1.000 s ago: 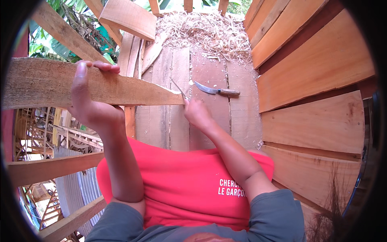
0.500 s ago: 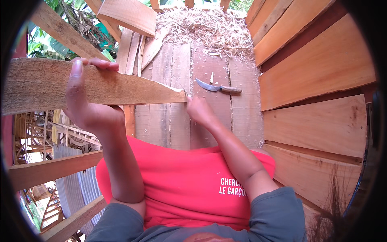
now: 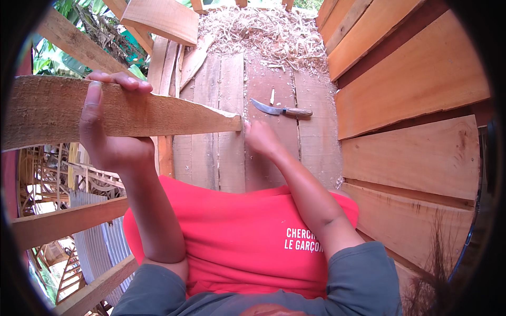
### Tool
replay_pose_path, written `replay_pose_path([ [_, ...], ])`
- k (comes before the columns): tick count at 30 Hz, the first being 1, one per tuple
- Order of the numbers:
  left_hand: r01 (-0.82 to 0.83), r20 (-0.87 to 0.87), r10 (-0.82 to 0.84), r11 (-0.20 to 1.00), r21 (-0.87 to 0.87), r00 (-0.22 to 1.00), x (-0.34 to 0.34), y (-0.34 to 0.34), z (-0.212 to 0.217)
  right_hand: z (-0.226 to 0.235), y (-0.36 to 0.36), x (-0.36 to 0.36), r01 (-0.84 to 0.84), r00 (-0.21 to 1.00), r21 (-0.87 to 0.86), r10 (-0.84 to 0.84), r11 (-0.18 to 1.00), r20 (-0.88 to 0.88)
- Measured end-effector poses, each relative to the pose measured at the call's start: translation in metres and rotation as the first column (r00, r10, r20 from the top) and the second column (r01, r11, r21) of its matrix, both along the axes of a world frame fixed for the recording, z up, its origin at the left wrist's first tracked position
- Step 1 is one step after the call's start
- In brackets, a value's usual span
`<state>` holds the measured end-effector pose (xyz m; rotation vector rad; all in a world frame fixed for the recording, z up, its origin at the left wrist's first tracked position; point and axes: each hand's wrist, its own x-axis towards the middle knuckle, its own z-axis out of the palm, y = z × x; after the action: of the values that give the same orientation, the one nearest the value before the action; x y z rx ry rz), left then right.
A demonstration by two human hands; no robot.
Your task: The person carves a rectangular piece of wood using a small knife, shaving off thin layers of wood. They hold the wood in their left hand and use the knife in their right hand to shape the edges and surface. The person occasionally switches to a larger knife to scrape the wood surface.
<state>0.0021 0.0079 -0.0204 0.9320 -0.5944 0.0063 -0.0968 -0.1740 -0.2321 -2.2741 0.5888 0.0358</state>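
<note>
noted nearest the camera: dark grey sleeves [image 3: 363, 274] and red cloth [image 3: 237, 221] spread across the lap.

found right hand [image 3: 261, 138] beyond the cloth, back uppermost, fingers apparently curled in; could not tell exact degree of closure, nor presence of any object within the grip. placed right hand just beside the narrow end of a tapered board [image 3: 168, 113], on the right of that end and slightly nearer the body; could not confirm contact.

found left hand [image 3: 105, 131] closed about the same board, well back from the narrow end: palm at the near edge, thumb across the face, fingertips over the far edge.

recorded long axis of the board as running left to right across the body, wide end toward the left rim of view, taper ending near the middle. from right hand, found the board leftward and a little away. judged right hand the nearer to the narrow end, left hand well apart from it.

observed beyond right hand a curved knife [image 3: 283, 111], unheld on the plank floor [image 3: 229, 87], blade leftward, wooden handle rightward. noted a pale sliver [image 3: 272, 97] just past the blade.

logged farther out: plank wall [image 3: 411, 84] on the right, wooden block [image 3: 158, 21] at upper left, heaped shavings [image 3: 263, 34] at the far end, green leaves [image 3: 58, 60] outside.
</note>
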Motion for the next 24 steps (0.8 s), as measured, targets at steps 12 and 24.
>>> replay_pose_path([
  [12,0.010,-0.007,-0.010,1.000,0.007,1.000,0.007,0.008,-0.004,0.033,0.014,-0.003,-0.012,0.991,0.050,0.005,0.999,0.133],
  [24,0.058,-0.005,-0.058,0.998,-0.005,0.998,0.008,0.009,-0.006,0.065,0.017,-0.002,-0.073,0.991,0.032,0.069,0.997,0.118],
])
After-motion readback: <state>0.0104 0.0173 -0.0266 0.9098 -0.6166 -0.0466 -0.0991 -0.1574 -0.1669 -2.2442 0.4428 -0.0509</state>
